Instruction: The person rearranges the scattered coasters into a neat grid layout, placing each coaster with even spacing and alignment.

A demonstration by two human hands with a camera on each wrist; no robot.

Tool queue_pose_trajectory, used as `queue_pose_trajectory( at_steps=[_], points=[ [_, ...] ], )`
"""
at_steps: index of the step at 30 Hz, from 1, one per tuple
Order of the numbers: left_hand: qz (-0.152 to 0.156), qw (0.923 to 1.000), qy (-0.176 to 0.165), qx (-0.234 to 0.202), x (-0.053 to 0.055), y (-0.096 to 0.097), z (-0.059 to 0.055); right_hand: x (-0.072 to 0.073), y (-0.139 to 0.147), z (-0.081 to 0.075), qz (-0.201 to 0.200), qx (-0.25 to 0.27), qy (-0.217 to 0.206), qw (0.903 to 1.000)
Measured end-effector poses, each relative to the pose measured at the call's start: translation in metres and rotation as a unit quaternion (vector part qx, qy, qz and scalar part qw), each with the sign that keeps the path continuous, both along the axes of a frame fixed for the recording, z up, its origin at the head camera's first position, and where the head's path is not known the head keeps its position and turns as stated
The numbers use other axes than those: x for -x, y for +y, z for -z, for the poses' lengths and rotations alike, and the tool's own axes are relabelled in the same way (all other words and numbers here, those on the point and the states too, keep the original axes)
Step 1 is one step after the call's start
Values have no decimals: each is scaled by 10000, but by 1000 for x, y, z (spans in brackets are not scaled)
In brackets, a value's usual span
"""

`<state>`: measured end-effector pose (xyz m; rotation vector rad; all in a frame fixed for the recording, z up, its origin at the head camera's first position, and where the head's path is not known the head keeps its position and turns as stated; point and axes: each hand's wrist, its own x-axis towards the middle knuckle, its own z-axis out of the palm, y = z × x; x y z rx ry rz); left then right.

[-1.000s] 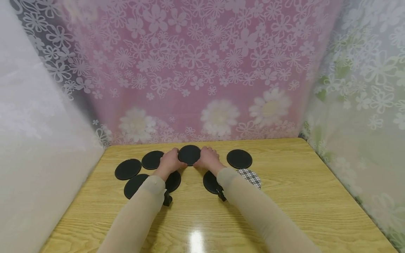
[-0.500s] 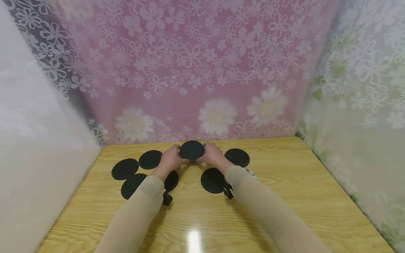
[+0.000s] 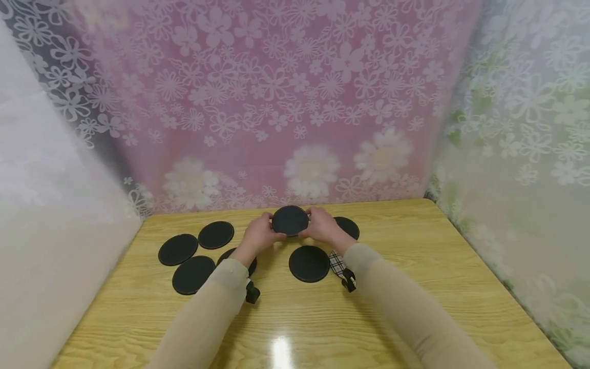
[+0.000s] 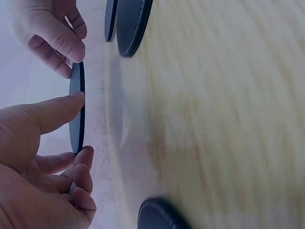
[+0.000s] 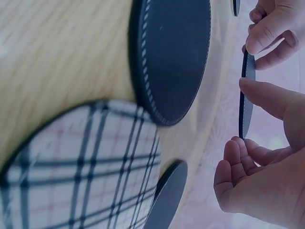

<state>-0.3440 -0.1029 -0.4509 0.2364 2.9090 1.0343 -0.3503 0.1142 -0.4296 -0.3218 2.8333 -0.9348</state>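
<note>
Wooden table (image 3: 415, 266): open wood runs right to its side edge. Near the far edge, left hand (image 3: 260, 233) and right hand (image 3: 321, 225) pinch opposite sides of one black disc (image 3: 290, 221), raised. Disc shifted right since half a second ago.

The head view looks forward and down across the tabletop (image 3: 313, 312); both wrist views, close and turned sideways, share the held black coaster (image 3: 290, 221), nearly edge-on.
</note>
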Motion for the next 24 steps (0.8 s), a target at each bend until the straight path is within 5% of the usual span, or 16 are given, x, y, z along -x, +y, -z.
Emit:
queue_pose_trajectory(
  at_steps=[9,24],
  points=[
    [155,9999,60,20,-1,18,3,2,23,7,-81,236,-155,9996],
    [188,9995,-31,241,2,38,17,2,42,19,-113,-175,-145,9997]
  ],
)
